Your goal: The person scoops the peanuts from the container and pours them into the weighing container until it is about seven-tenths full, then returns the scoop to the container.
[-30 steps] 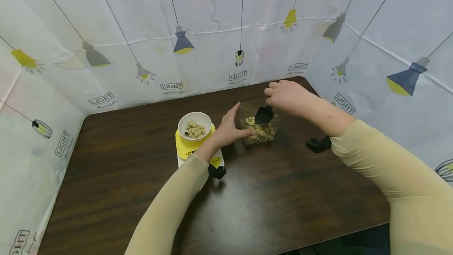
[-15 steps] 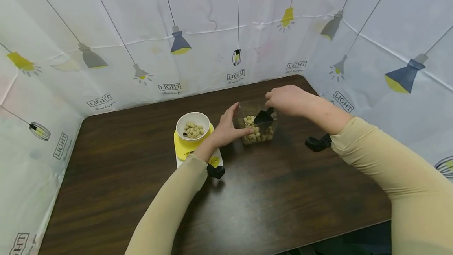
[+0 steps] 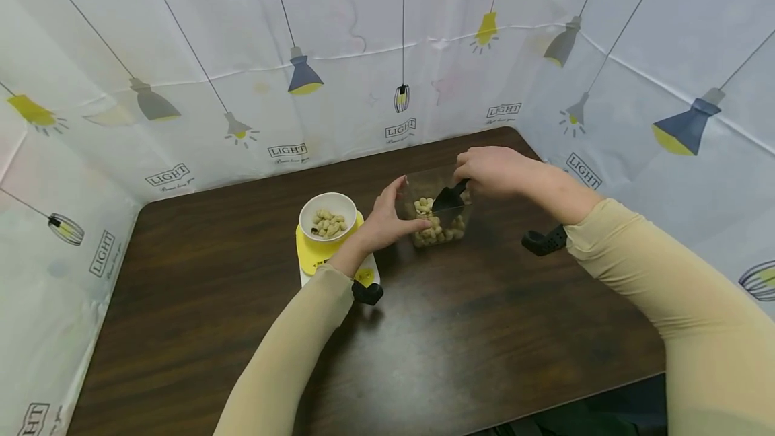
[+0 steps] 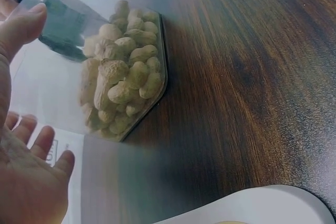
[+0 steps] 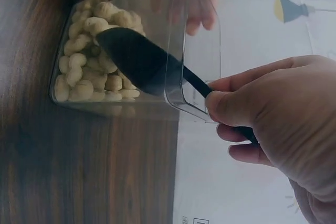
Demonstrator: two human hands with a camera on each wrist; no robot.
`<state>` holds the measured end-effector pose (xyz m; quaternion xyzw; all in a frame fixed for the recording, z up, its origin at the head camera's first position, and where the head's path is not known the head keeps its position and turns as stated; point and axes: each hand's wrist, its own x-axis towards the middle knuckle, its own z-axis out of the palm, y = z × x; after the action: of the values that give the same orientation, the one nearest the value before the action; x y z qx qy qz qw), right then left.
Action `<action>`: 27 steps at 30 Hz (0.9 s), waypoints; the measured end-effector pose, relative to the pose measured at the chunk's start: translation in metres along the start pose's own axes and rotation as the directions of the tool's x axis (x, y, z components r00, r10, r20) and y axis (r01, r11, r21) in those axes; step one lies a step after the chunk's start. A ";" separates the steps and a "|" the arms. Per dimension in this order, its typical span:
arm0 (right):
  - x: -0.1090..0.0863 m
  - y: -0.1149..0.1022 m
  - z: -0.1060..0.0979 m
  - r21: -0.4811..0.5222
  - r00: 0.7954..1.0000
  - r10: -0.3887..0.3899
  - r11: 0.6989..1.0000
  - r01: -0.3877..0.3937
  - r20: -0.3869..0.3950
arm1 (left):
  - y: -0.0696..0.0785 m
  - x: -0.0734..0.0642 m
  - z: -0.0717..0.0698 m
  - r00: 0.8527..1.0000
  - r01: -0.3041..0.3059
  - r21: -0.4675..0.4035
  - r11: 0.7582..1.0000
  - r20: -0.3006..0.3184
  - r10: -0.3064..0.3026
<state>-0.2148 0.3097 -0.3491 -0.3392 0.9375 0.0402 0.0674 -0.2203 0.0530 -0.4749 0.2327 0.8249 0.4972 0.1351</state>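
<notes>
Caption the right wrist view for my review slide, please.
Right grip holding a black scoop among peanuts inside a clear container.

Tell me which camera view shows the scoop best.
The right wrist view: the scoop shows large, held in the right hand. The head view shows it small; the left wrist view, only partly, through the box.

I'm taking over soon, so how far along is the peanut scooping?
Done, it seems: some peanuts lie in the white bowl on the scale. In hand: the right hand holds the black scoop among more peanuts in the clear container; the left hand is at its side. Remaining, probably: carrying a scoopful to the bowl. The scale's reading isn't legible.
</notes>
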 end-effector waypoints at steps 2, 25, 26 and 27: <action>-0.001 0.002 0.002 0.012 1.000 0.017 1.000 -0.017 0.006 | -0.001 0.001 0.001 1.000 0.000 -0.002 1.000 0.005 0.000; 0.028 -0.011 0.016 -0.267 0.985 -0.171 0.951 0.157 -0.031 | -0.001 0.005 -0.004 1.000 -0.003 0.054 0.999 0.025 0.002; 0.027 -0.011 0.016 -0.245 0.988 -0.153 0.959 0.144 -0.019 | -0.001 0.005 -0.004 1.000 -0.004 0.052 0.999 0.024 0.003; 0.026 -0.011 0.015 -0.228 0.990 -0.143 0.964 0.137 -0.008 | -0.001 0.005 -0.005 1.000 -0.004 0.052 0.999 0.023 0.003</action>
<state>-0.2256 0.2865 -0.3684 -0.4105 0.9012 0.1378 0.0194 -0.2269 0.0514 -0.4739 0.2431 0.8354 0.4733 0.1374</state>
